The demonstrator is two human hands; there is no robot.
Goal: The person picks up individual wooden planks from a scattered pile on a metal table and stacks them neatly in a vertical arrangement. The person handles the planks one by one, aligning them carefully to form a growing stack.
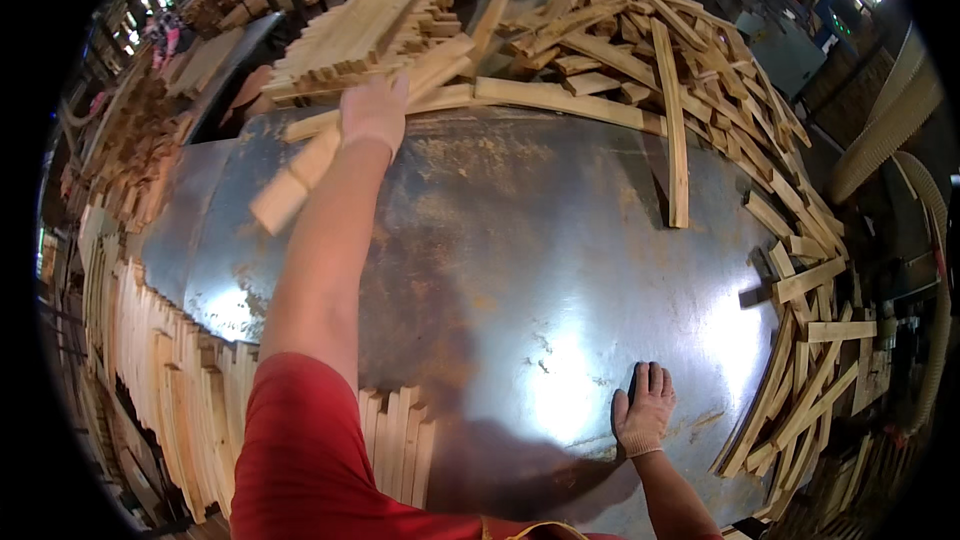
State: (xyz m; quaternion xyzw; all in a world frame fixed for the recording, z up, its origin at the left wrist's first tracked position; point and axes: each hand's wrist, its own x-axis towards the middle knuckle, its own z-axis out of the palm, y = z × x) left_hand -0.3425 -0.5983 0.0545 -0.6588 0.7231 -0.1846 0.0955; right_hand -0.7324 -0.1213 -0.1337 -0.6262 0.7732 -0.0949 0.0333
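My left hand (370, 112), in a pale knit glove, stretches to the far left side of the metal tabletop (520, 200). Its fingers close over a wooden strip (297, 180) that lies slantwise, slightly blurred, with its near end over the metal. Whether a second piece lies along it under the hand, I cannot tell. Just beyond rises a neat stack of wooden strips (350, 35). At the near right, my gloved right hand (645, 408) rests flat on the metal with fingers stretched out and nothing in them.
A jumbled heap of wooden strips (620, 40) covers the far right edge. One long strip (672, 120) juts from it over the tabletop. More loose strips (800, 390) line the right side. Upright strips (185, 380) stand at the near left. Ribbed hoses (900, 110) hang at far right.
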